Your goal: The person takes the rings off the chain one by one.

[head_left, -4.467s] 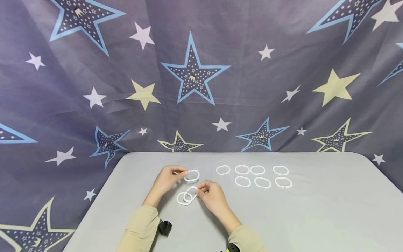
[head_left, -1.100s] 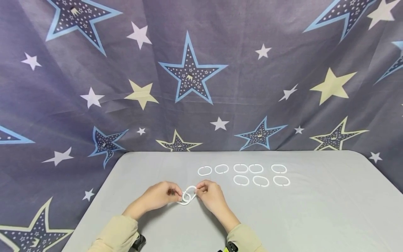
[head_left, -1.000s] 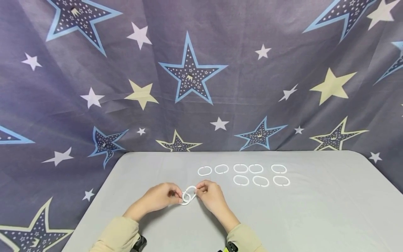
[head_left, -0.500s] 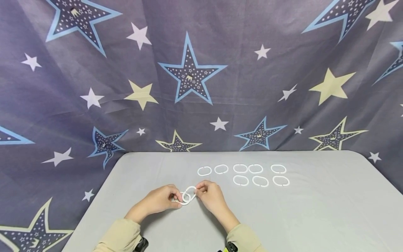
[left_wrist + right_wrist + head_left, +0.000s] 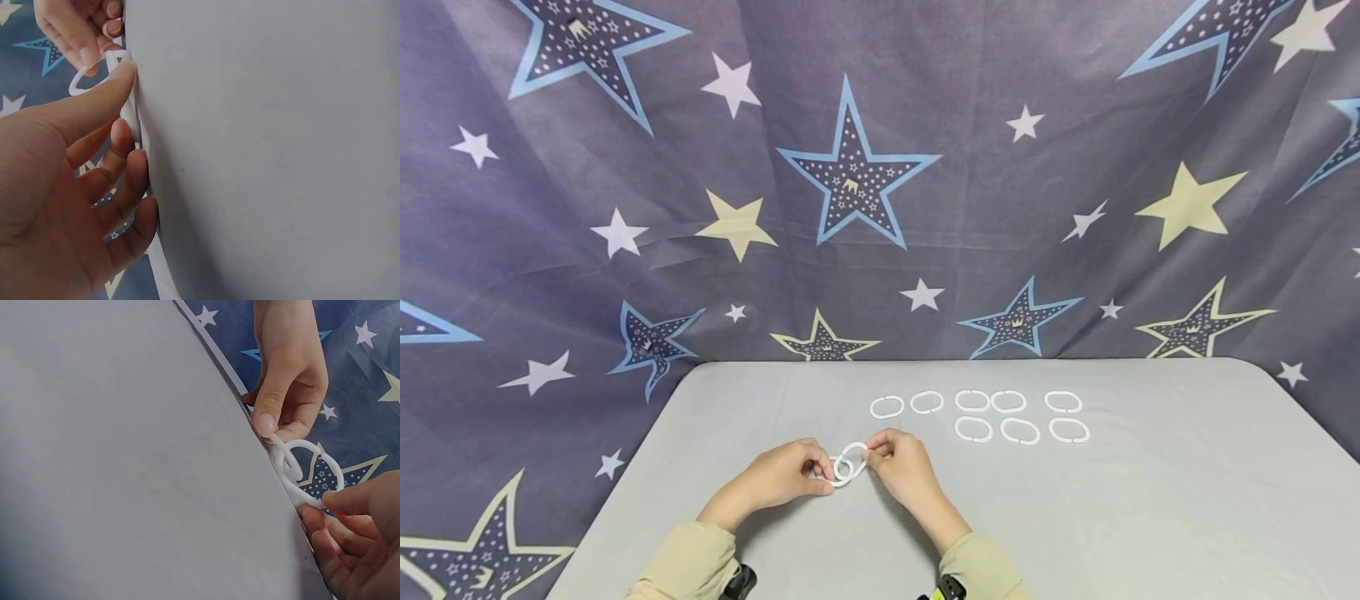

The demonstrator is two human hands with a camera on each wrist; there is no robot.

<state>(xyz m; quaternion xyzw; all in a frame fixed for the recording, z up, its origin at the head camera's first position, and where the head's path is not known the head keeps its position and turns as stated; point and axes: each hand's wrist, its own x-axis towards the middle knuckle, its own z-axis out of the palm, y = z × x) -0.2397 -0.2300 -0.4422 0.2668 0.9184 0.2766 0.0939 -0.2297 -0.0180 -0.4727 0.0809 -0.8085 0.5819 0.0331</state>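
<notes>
Two white oval plastic links overlap near the middle left of the table, one looped through the other. My left hand (image 5: 781,475) pinches the left link (image 5: 290,459) between thumb and fingertips, hiding most of it in the head view. From the other side my right hand (image 5: 904,468) grips the right link (image 5: 341,474) at its outer end with thumb and index finger; it stands tilted up from the tabletop. In the left wrist view, the left thumb lies along the link, with the other fingers loosely bent below it.
Several more white oval links lie flat in two rows behind and to the right of my hands, among them a link at the row's left end (image 5: 887,418). A grey table (image 5: 1150,517) ends at a star-patterned curtain (image 5: 970,183).
Over the last few seconds, my left hand set a link down at the back row's left end and came forward to the joined pair. Lately its fingers shifted slightly; the right hand stayed put.
</notes>
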